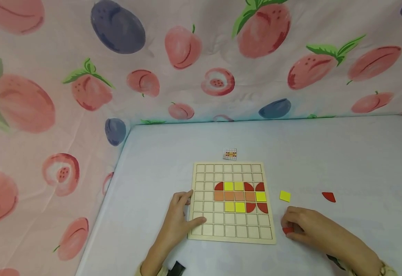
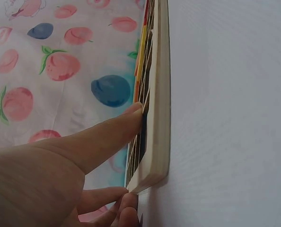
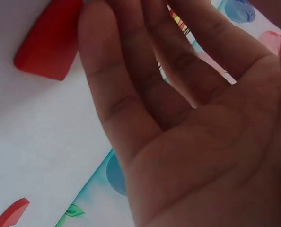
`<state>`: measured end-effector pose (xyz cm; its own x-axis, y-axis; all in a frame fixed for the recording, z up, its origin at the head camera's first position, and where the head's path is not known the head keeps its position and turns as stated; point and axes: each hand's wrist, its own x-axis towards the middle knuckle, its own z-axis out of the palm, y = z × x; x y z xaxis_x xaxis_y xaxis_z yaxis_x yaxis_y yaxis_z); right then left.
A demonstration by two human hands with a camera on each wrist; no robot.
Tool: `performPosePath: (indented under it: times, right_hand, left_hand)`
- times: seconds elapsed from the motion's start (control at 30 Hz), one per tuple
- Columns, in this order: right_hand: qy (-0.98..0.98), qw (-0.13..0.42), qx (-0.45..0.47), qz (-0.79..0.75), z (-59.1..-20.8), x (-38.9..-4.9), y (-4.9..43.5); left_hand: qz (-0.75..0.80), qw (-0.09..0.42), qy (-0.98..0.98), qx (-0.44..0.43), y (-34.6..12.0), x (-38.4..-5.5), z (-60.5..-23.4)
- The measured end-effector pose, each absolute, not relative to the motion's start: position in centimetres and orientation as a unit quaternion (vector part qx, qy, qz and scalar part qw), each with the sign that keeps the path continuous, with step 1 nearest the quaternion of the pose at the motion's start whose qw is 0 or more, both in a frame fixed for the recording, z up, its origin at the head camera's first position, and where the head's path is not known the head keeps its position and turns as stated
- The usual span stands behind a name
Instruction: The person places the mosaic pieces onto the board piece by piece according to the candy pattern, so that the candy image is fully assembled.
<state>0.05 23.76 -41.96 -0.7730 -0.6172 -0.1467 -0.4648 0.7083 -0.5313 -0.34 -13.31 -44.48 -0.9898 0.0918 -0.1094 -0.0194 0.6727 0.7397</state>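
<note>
Board (image 1: 226, 218): pale wood, dark grid lines
Board's square tiles (image 1: 239, 196): orange, yellow
Board's rounded tiles (image 1: 219, 186): red
Loose square tile (image 1: 285, 196): yellow
Loose rounded tiles (image 1: 329, 197): red
Card (image 1: 230, 154): fine grid, red and yellow motif
Table cover (image 1: 159, 161): bluish white
Hanging cloth (image 1: 173, 88): pale pink; red-pink and blue fruit, green leaves

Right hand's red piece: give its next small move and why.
Probably carry the red piece to the board's cell just left of the lower yellow squares: the right hand holds it, that cell is bare, and the pattern's upper-left corner is red.
</note>
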Motion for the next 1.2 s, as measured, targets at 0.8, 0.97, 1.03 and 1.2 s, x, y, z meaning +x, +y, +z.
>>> performPosePath:
  times: [0.8,0.97,1.03,1.2]
  right_hand:
    - [0.892,0.223,-0.254,-0.300,-40.7,-1.0,23.1]
    - [0.899,0.188,-0.262,-0.297,-40.1,-1.4,22.1]
    - [0.900,0.177,-0.263,-0.300,-40.0,-1.5,21.8]
    - [0.902,0.159,-0.259,-0.307,-39.6,-1.9,20.7]
  left_hand:
    - [0.403,0.074,0.912,0.020,-13.3,-0.4,-44.5]
    - [0.405,0.075,0.911,0.018,-13.3,-0.4,-44.6]
    - [0.406,0.075,0.910,0.019,-13.3,-0.3,-44.6]
    - [0.408,0.076,0.909,0.020,-13.4,-0.3,-44.5]
